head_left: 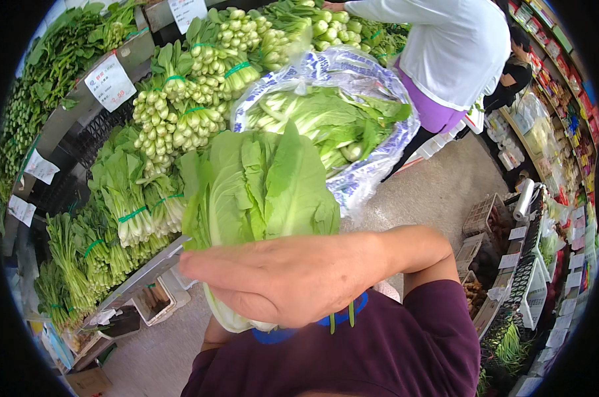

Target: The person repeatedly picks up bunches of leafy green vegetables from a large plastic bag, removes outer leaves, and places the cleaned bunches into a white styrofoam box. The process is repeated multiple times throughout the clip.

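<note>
My right hand (289,278) lies across the lower part of a bunch of green leaf lettuce (260,188), gripping it close to my chest. Its broad leaves stand up and away from me, and the pale stem ends show under the hand. Of my left arm only a bit of forearm shows; the left hand is hidden behind the lettuce and my right hand. Just beyond the leaves, a clear plastic bag with blue-purple print (403,154) stands open, its rim spread around more loose leafy greens (339,119).
Bundled bok choy (200,119) and other greens fill a tiered stand (131,278) at left, with price cards (110,83). A person in a white top (453,49) is beside the bag, reaching over vegetables; another stands farther back. Crates (483,216) and shelves line the right.
</note>
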The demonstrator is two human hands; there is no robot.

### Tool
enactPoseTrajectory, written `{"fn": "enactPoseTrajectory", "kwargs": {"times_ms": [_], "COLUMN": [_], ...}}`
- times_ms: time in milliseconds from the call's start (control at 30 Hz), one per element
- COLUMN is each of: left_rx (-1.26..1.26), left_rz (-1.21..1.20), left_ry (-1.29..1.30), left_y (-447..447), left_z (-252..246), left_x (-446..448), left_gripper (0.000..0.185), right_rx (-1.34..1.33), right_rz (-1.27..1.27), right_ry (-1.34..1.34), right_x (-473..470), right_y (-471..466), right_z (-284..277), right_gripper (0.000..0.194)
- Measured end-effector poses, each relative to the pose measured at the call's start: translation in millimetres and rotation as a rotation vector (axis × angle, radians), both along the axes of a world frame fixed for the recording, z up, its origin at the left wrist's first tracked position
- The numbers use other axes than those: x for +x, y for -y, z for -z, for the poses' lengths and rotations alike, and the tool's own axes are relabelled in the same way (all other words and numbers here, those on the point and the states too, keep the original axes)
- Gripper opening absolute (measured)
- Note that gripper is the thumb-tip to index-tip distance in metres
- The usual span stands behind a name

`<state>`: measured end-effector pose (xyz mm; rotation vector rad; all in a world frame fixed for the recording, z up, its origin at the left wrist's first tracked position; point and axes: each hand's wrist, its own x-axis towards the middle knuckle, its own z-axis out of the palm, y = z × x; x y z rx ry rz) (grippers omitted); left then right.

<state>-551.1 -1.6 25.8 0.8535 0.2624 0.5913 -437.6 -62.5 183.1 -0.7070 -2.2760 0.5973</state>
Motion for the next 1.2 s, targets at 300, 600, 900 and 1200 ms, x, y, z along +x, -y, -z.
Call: {"fn": "enactPoseTrajectory", "kwargs": {"times_ms": [300, 600, 900, 1200], "left_rx": [0.206, 0.378, 0.611, 0.566], "left_rz": [0.066, 0.296, 0.56, 0.762], "left_ry": [-0.058, -0.057, 0.036, 0.167], "left_y": [124, 252, 325, 352], "left_z": [-21, -32, -42, -3], "left_x": [75, 171, 269, 411], "left_gripper": [0.07, 0.072, 0.073, 0.063], "right_rx": [0.055, 0.01, -0.181, -0.247], "right_rz": [0.298, 0.79, 1.313, 1.445], "right_ry": [0.136, 0.161, 0.271, 0.279], "right_x": [91, 162, 211, 305], "right_y": [158, 323, 429, 460], "right_z": [0, 30, 32, 53], "right_gripper": [0.091, 0.089, 0.091, 0.094]}}
